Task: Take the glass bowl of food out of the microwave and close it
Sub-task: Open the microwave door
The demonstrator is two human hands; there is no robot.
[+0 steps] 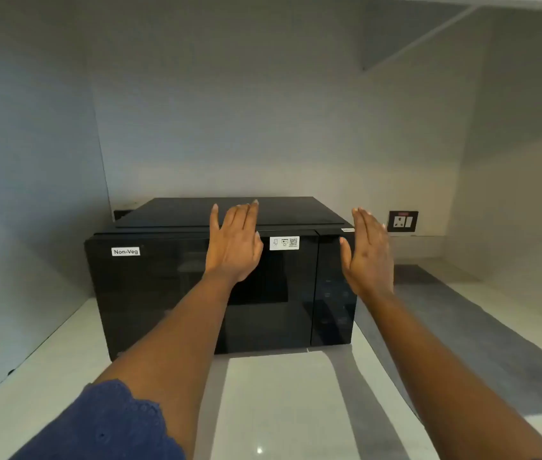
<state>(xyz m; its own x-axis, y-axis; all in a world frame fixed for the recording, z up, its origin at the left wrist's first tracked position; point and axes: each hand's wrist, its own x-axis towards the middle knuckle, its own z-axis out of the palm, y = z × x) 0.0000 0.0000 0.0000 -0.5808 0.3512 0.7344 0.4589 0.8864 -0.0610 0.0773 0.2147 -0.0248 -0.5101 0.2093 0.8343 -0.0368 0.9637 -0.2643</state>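
Observation:
A black microwave (150, 293) stands on a pale counter with its dark glass door closed; a "Non-Veg" label is stuck at the door's top left. The glass bowl of food is not visible through the dark door. My left hand (235, 244) is raised in front of the door's upper edge, fingers spread, holding nothing. My right hand (367, 254) is held edge-on beside the control panel at the microwave's right end, fingers straight and empty. I cannot tell whether either hand touches the microwave.
The pale counter (279, 403) stretches in front of the microwave. A wall socket (403, 221) sits on the back wall to the right. Walls close in on the left and right, and a shelf or cabinet underside runs overhead.

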